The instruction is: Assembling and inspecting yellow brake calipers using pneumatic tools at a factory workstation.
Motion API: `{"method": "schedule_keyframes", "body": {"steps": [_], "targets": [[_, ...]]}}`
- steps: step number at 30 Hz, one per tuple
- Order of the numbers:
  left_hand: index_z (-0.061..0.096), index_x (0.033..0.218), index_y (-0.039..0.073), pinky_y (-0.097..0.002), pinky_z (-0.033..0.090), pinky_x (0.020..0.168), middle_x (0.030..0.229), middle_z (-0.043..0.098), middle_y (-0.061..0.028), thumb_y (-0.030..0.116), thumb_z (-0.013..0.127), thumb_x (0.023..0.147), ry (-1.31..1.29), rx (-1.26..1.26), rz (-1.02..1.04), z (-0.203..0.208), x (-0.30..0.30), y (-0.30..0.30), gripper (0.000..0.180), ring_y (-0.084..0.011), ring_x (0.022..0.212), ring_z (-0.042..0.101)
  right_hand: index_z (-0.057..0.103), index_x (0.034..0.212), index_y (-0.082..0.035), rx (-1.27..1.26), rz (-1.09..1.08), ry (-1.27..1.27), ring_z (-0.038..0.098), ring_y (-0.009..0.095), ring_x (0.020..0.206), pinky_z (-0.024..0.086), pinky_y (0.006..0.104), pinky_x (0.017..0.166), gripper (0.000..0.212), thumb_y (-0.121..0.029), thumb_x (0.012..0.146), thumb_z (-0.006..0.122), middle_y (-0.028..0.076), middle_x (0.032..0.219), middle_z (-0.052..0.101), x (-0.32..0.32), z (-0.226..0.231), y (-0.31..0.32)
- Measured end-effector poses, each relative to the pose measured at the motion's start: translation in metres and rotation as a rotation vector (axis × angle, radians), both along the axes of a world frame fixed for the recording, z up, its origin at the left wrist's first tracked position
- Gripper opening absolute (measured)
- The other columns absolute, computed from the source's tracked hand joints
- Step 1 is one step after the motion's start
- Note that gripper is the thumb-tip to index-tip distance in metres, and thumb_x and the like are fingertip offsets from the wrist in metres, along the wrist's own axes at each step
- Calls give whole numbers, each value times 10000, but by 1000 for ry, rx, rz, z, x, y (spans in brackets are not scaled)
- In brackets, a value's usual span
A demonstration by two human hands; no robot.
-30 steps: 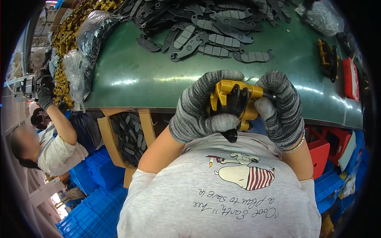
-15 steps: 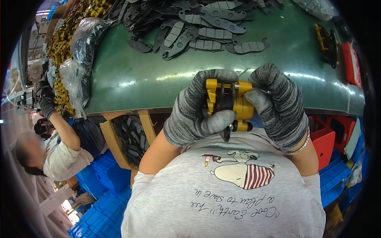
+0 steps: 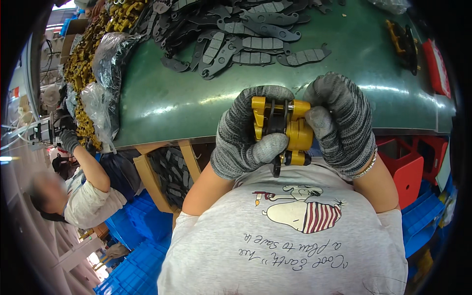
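My left hand [image 3: 248, 135], in a grey knitted glove, is closed round a gold brake caliper [image 3: 299, 134]. Its thumb presses the black brake pads [image 3: 276, 123] in the caliper's middle. A dark metal tab sticks out below the thumb. My right hand [image 3: 339, 123], gloved alike, has its fingers curled and its thumb against them, right at the caliper's upper right end. Whatever is pinched there is hidden by the glove. Both hands are held in front of my shirt, over the near edge of the green table [image 3: 196, 108].
Loose brake pads [image 3: 263, 44] are heaped at the table's far side. Gold calipers [image 3: 81, 73] pile up at left beside clear plastic bags [image 3: 110, 64]. Another caliper [image 3: 403, 46] and a red packet [image 3: 436, 69] lie at right. Below are a carton of pads [image 3: 169, 174], a red stool [image 3: 403, 172] and a co-worker [image 3: 93, 191].
The view has shifted slightly. The caliper is turned a little, showing more of the gap between its pads. Both hands keep about the same hold.
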State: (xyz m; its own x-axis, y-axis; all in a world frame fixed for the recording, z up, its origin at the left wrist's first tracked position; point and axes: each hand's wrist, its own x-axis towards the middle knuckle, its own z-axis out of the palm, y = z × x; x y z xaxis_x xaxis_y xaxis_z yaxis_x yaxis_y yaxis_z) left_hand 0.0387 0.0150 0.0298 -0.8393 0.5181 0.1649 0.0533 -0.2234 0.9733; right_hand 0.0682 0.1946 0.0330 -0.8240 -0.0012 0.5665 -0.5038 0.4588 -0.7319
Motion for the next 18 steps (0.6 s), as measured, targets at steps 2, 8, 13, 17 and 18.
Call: {"method": "schedule_keyframes", "body": {"steps": [2,8,13,17,18], "targets": [[485,1169,37,-333,462,864,1085,561,-93,187,726,712,30,-45,11,1,-1,1,537,-181,987,554,580,886,-51,-109,4,-65,579,220,667,486,324,639,190,-189,774,650,85,765,592,1,3,-4],[489,1161,35,-333,468,860,1074,564,-92,194,727,717,-56,-55,3,1,-1,2,528,-179,979,556,559,922,-42,-263,64,-181,611,195,728,504,293,666,141,-108,807,607,80,798,609,0,3,-1],[486,1161,36,-337,467,865,1073,563,-88,196,722,724,-121,-32,-13,6,0,4,522,-175,981,552,558,930,-39,-161,143,22,616,209,713,505,298,667,166,-109,796,626,84,802,613,-3,-1,7],[480,1163,37,-338,464,869,1069,562,-84,196,720,725,-148,-11,-13,15,1,6,523,-171,979,550,555,924,-38,-165,279,24,575,188,778,487,303,715,206,0,744,648,76,842,584,-8,10,19],[479,1163,38,-338,463,871,1067,562,-82,196,720,725,-151,-12,-13,16,2,7,524,-170,978,550,561,911,-40,-131,292,17,577,197,774,487,308,709,205,2,733,651,77,828,588,-10,15,20]]}}
